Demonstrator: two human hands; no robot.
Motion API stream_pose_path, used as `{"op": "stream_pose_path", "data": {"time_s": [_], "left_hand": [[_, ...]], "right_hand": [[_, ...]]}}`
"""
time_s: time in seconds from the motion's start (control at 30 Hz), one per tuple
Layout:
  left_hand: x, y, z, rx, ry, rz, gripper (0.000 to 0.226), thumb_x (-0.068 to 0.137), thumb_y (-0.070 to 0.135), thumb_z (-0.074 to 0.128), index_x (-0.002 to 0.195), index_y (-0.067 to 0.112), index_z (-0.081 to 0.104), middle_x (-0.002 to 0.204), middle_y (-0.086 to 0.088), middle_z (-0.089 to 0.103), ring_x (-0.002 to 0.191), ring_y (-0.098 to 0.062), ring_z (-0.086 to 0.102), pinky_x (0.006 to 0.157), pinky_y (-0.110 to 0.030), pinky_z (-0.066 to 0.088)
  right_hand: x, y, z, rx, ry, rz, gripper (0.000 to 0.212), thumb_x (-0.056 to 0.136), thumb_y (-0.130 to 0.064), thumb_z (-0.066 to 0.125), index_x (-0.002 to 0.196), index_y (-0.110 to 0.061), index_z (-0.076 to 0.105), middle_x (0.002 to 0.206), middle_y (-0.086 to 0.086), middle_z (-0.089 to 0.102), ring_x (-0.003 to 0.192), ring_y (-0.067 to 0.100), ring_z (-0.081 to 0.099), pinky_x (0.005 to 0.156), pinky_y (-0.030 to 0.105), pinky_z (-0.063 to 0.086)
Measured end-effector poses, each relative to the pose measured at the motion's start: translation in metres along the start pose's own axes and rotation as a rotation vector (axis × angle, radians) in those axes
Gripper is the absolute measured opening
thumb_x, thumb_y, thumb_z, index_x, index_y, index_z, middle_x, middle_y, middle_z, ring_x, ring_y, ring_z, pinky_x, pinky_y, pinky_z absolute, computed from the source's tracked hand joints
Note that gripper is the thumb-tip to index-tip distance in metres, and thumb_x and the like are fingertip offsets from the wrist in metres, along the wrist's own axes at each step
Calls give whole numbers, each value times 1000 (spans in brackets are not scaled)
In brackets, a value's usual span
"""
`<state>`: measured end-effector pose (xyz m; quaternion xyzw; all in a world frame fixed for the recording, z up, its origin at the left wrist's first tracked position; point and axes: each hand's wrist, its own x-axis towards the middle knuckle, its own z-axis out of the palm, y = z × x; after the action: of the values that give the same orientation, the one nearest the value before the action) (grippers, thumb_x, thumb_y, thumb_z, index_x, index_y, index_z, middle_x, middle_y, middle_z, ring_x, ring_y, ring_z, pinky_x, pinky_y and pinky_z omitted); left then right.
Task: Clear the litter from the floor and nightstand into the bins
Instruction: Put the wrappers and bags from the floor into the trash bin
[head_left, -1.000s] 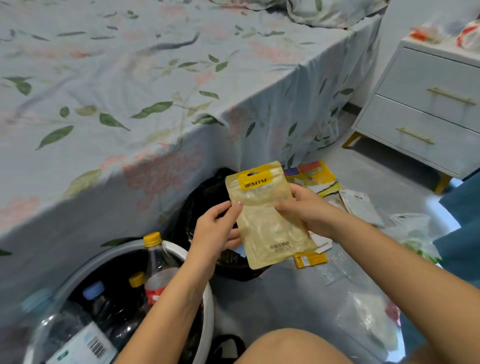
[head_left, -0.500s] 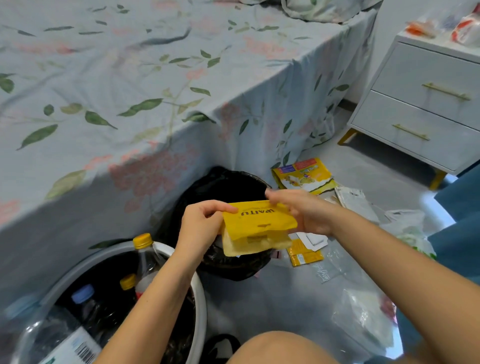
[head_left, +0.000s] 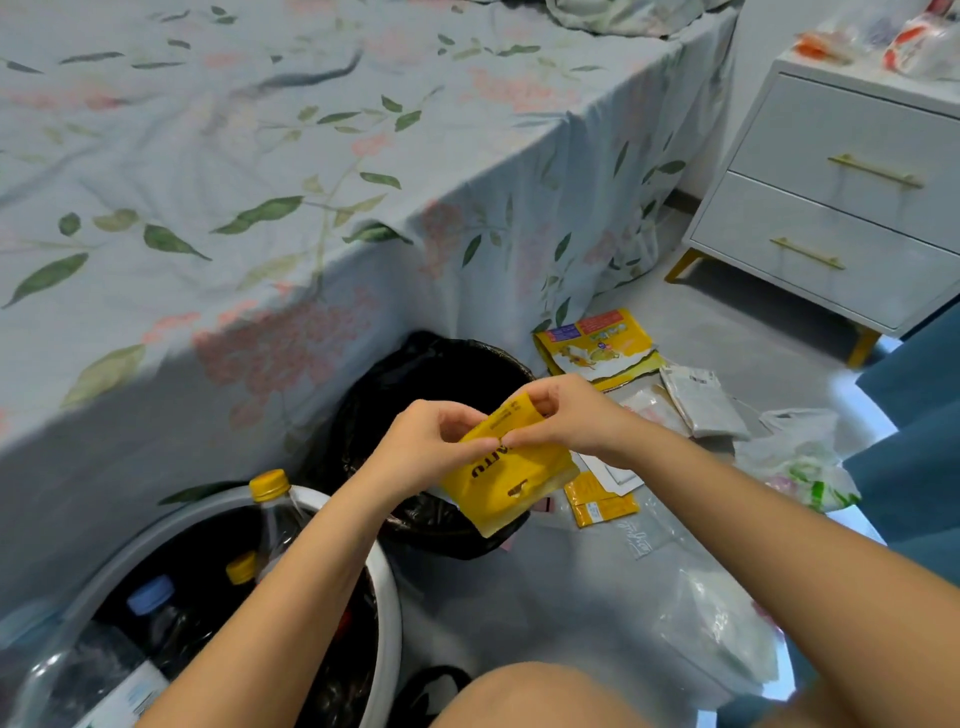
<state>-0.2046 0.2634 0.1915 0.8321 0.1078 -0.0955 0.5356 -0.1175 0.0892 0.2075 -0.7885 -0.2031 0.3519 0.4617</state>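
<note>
Both hands, left hand (head_left: 426, 449) and right hand (head_left: 566, 415), grip clamped on the folded yellow pouch (head_left: 511, 478), hold it over the black-lined bin (head_left: 410, 384) at twelve o'clock, apparently compacting it for dropping.

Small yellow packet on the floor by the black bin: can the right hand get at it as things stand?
Probably not yet: the right hand and left hand both pinch the folded yellow pouch. Nothing covers the small yellow packet just below.

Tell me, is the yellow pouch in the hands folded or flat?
Folded: the yellow pouch is bent double between the left hand and right hand.
</note>
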Motion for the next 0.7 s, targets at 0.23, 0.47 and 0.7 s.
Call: {"op": "stream_pose_path", "data": {"time_s": [0.23,0.47,0.7], "left_hand": [[46,-26,-3,9,135,-171,6,82,23,74,76,24,71,86,-5,74,85,-21,69,82,-38,54],[90,-74,17,306,131,-438,10,84,23,69,80,14,64,93,-7,66,94,-23,64,81,-31,50],[113,-100,45,751,-5,-510,39,91,8,50,130,4,53,135,-15,53,125,-32,52,98,-39,45]], "right_hand": [[15,-1,-16,72,115,123,19,86,-10,67,104,-14,66,93,4,69,80,14,66,73,30,56],[18,21,-31,-240,71,217,12,94,-28,55,98,-18,61,94,2,68,77,16,64,71,31,56],[23,31,-26,-388,10,181,27,89,-42,59,87,-16,64,91,2,69,74,14,67,67,29,57]]}}
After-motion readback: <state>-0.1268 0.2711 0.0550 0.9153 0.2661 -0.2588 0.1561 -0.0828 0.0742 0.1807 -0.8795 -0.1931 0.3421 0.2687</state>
